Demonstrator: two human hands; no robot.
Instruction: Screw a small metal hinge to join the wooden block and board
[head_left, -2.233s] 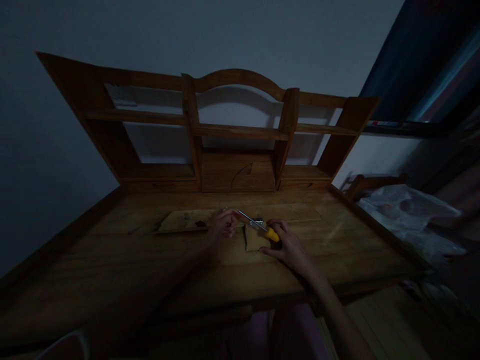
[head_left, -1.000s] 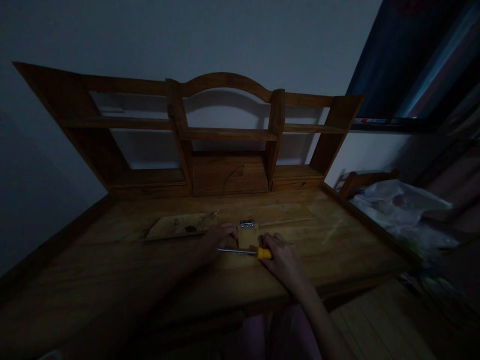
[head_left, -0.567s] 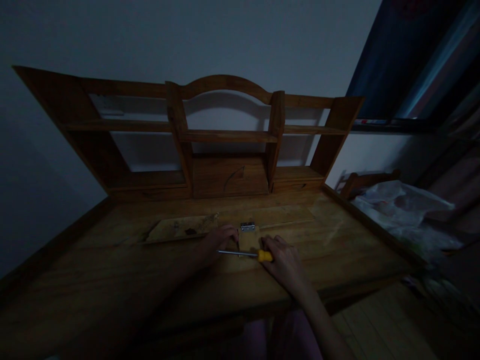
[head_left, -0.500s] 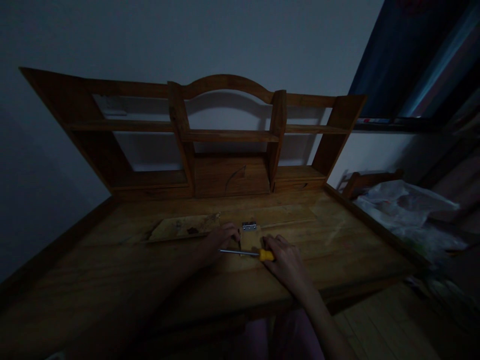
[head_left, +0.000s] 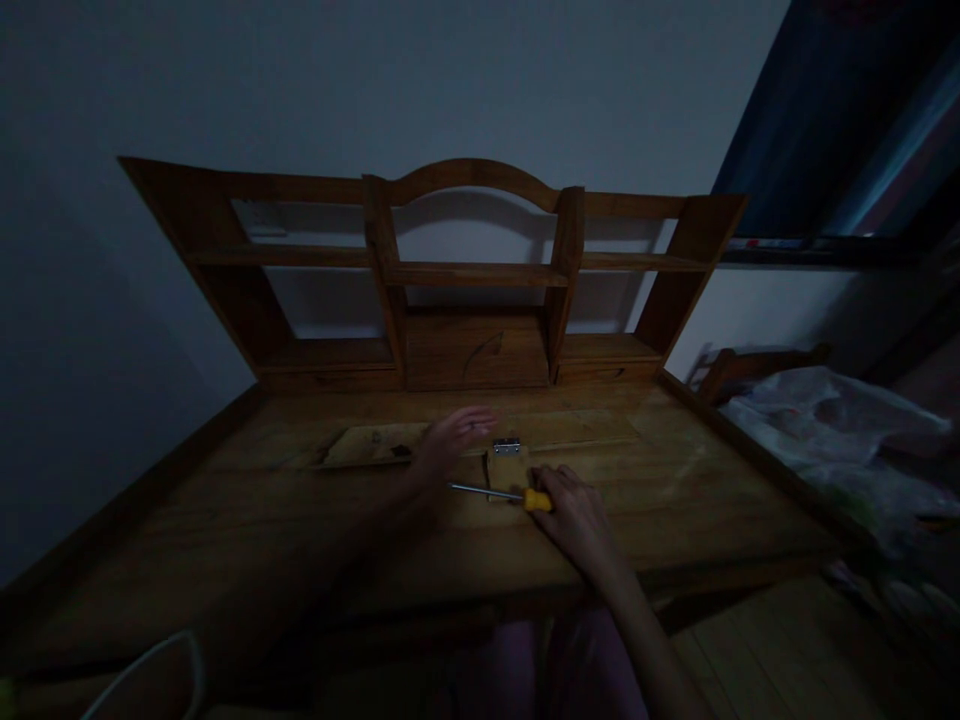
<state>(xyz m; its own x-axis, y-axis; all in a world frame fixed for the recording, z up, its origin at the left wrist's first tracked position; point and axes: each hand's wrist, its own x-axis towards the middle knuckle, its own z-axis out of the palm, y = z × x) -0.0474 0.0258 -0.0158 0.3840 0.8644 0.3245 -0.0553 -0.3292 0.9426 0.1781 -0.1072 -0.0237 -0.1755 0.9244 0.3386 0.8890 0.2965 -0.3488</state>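
Note:
My right hand (head_left: pixel 576 510) rests on the desk, its fingers wrapped round the yellow handle of a screwdriver (head_left: pixel 537 500), whose metal shaft points left. Just beyond that shaft lies a small flat wooden piece (head_left: pixel 508 474), touched or nearly touched by my right fingertips. A small metal hinge (head_left: pixel 506 446) sits at its far edge. Raised to the left of the hinge is my left hand (head_left: pixel 456 438), somewhat blurred, fingers stretched out and holding nothing I can see. Behind it, a rough, torn-looking strip of wood (head_left: pixel 364 446) is partly covered by the hand.
A wooden shelf unit (head_left: pixel 480 274) with compartments stands at the back of the desk (head_left: pixel 705 500) against the wall. Right of the desk, white plastic bags (head_left: pixel 832 410) lie by a wooden chair back (head_left: pixel 765 362). A pale curved loop (head_left: pixel 191 660) shows at lower left.
My left hand has lifted away from the wooden piece and its fingers have straightened. My right hand still holds the screwdriver in about the same place. The view has shifted slightly left.

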